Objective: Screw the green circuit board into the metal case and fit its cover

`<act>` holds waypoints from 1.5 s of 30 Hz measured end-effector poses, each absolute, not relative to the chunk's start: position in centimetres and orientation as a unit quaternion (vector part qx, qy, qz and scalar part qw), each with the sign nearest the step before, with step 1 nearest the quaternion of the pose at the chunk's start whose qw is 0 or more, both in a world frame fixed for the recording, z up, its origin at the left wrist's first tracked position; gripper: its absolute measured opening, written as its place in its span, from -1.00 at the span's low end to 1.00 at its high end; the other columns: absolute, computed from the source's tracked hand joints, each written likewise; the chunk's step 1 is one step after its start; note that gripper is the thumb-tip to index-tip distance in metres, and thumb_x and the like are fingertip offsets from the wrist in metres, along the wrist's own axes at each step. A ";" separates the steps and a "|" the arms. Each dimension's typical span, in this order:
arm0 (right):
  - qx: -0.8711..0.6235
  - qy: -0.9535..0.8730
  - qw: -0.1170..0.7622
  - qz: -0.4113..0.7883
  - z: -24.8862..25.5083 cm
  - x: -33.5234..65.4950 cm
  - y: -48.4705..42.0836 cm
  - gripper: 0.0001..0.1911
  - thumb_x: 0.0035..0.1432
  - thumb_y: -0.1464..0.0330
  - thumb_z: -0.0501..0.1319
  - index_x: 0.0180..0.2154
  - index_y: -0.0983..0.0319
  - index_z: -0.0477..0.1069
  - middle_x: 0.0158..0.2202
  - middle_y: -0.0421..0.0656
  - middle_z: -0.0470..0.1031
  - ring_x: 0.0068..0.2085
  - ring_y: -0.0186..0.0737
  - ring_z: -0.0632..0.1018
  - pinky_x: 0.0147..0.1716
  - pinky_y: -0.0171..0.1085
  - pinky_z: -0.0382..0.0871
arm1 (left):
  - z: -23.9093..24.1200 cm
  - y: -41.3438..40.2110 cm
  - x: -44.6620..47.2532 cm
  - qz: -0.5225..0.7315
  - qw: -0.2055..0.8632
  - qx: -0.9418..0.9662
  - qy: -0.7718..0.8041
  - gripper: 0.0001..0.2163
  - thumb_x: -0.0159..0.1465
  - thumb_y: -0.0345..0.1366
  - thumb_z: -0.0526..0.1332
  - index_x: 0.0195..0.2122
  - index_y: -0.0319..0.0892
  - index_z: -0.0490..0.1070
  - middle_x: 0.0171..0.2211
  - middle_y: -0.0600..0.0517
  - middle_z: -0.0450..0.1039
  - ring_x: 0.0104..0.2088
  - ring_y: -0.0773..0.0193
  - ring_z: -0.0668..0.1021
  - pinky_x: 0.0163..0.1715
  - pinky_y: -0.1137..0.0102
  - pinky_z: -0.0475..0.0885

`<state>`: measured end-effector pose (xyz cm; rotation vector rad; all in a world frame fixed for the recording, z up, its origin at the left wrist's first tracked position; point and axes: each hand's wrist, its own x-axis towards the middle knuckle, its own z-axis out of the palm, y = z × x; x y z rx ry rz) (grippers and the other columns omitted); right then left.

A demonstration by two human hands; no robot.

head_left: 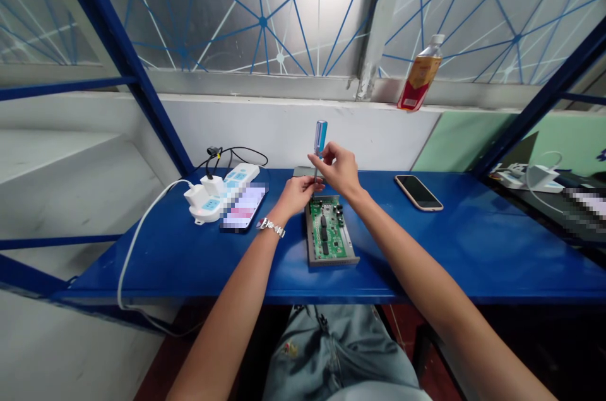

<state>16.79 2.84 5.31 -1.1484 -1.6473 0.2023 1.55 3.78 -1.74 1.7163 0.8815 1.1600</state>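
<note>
A green circuit board sits in an open grey metal case [330, 238] on the blue shelf. My right hand [337, 168] is closed round a screwdriver [320, 137] with a blue handle. It stands upright, with its tip at the far end of the board. My left hand [297, 194] has its fingers pinched at the screwdriver's shaft, just above the case's far left corner. A metal watch band is on my left wrist.
A white power strip [221, 191] with plugs and cables lies at the left, a phone [243, 207] beside it. Another phone [419, 192] lies at the right. A bottle [420, 76] leans on the window ledge. Blue shelf posts stand at both sides.
</note>
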 end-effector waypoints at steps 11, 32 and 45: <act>-0.511 -0.670 0.538 0.033 5.0 15.9 2.2 -0.63 0.21 0.05 0.30 -0.40 0.15 0.28 -0.49 -0.28 0.41 -0.45 -0.31 0.38 -0.41 -0.29 0.11 | -1.3 3.4 1.4 0.455 0.387 0.715 0.362 -0.78 0.31 -0.26 0.26 -0.15 -0.27 0.62 -0.20 -0.15 0.69 -0.16 0.04 0.70 -0.04 0.19 0.57; -0.375 -0.621 0.626 0.287 4.2 16.2 2.6 -0.49 0.08 -0.11 0.36 -0.25 0.13 0.28 -0.37 -0.22 0.57 -0.54 -0.30 0.57 -0.58 -0.32 0.39 | -0.4 1.5 -0.3 0.220 0.252 0.774 0.537 -0.56 0.23 -0.26 0.31 0.13 -0.25 0.42 -0.45 0.04 0.51 -0.41 0.14 0.58 -0.42 0.38 0.35; -0.390 -0.401 0.710 0.428 2.4 27.5 -1.5 -0.57 0.06 0.01 0.40 -0.25 0.18 0.40 -0.41 -0.19 0.56 -0.58 -0.36 0.46 -0.59 -0.33 0.33 | 2.0 -3.3 -2.0 0.188 0.109 0.850 0.480 -0.54 0.34 -0.52 0.05 0.23 -0.14 0.38 0.14 -0.18 0.47 0.13 0.05 0.53 0.07 0.26 0.41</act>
